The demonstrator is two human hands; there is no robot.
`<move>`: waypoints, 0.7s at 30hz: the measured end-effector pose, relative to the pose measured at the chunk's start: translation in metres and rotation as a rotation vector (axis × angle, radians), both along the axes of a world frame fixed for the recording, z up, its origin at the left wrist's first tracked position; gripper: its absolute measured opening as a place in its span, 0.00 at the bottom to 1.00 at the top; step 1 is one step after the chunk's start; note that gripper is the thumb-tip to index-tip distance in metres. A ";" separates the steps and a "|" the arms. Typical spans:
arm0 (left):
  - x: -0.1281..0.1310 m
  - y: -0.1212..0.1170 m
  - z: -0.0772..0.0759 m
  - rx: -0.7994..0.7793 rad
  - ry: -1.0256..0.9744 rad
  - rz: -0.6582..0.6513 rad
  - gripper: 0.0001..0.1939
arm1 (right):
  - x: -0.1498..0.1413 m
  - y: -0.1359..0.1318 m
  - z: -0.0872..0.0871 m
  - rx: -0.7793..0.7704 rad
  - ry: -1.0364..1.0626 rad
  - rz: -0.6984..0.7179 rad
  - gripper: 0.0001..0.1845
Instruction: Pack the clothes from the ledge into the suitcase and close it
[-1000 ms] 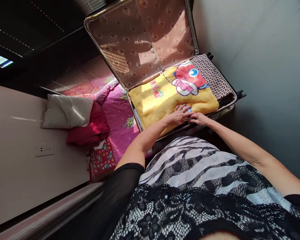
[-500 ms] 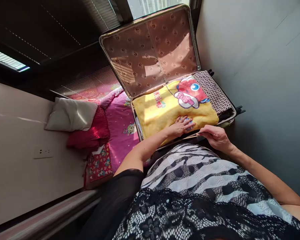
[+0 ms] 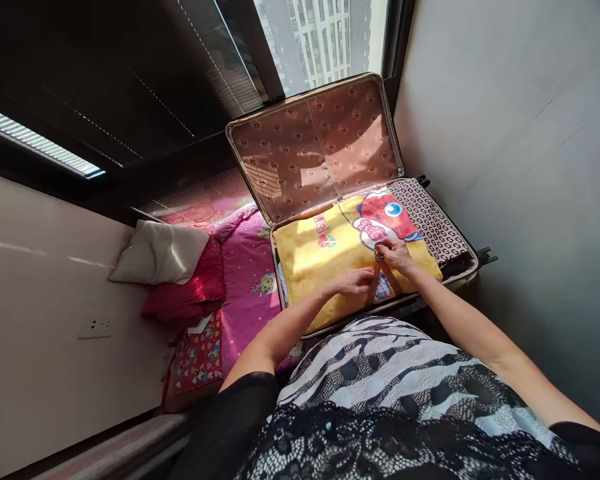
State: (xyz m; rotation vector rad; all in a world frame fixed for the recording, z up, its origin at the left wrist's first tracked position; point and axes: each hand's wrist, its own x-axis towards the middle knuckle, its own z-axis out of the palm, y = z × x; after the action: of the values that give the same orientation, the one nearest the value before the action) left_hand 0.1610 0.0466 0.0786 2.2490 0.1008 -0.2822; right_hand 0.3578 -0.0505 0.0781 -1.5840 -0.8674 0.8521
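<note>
An open suitcase (image 3: 460,273) lies on the bed with its lid (image 3: 320,150) propped up against the window. A folded yellow blanket (image 3: 315,257) with a red cartoon figure fills its lower half, over a black-and-white patterned cloth (image 3: 433,217). My right hand (image 3: 394,255) pinches the upper end of a thin packing strap (image 3: 377,280) that runs down across the blanket. My left hand (image 3: 354,281) rests on the blanket with its fingertips against the strap; whether they grip it is not visible.
A pink bedsheet (image 3: 245,267), a white pillow (image 3: 160,252) and a red cushion (image 3: 190,290) lie left of the suitcase. A grey wall (image 3: 520,167) stands close on the right. The window (image 3: 325,37) is behind the lid. A wall socket (image 3: 95,327) is at left.
My right hand has gone from the suitcase's near edge up over the blanket, drawing the strap with it. My left hand slid slightly toward the strap. The camera tilted up, showing the window.
</note>
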 end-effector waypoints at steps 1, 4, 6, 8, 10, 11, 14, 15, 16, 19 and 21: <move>-0.003 0.012 0.005 -0.031 0.008 0.101 0.26 | 0.000 -0.001 -0.009 -0.016 0.014 -0.005 0.27; -0.004 0.057 0.025 0.054 -0.060 0.375 0.25 | -0.003 -0.012 -0.032 -0.037 0.057 -0.005 0.28; 0.008 0.090 0.038 0.193 -0.118 0.451 0.26 | -0.007 -0.021 -0.041 -0.045 0.097 0.001 0.27; 0.031 0.117 0.047 0.320 -0.102 0.488 0.29 | -0.011 -0.027 -0.046 -0.048 0.139 -0.004 0.26; 0.060 0.134 0.047 0.413 -0.020 0.533 0.34 | -0.013 -0.029 -0.048 -0.052 0.181 -0.010 0.24; 0.076 0.138 0.044 0.450 0.030 0.551 0.35 | -0.014 -0.030 -0.049 -0.054 0.201 -0.009 0.24; 0.113 0.137 0.022 0.500 0.155 0.536 0.40 | -0.012 -0.030 -0.052 -0.056 0.237 0.001 0.24; 0.120 0.135 0.012 0.494 0.191 0.515 0.42 | -0.011 -0.029 -0.053 -0.055 0.239 0.009 0.24; 0.125 0.133 0.003 0.481 0.229 0.495 0.43 | -0.010 -0.029 -0.054 -0.056 0.238 0.020 0.24; 0.131 0.130 -0.018 0.427 0.315 0.476 0.47 | -0.004 -0.028 -0.055 -0.071 0.239 0.044 0.24; 0.131 0.131 -0.023 0.393 0.312 0.473 0.48 | -0.001 -0.028 -0.054 -0.091 0.230 0.062 0.25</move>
State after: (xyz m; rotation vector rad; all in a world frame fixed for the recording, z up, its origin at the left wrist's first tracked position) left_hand 0.2919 0.1777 0.0556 2.4578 0.9082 -0.3755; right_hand 0.3572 -0.0781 0.0243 -1.5069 -0.7240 1.1077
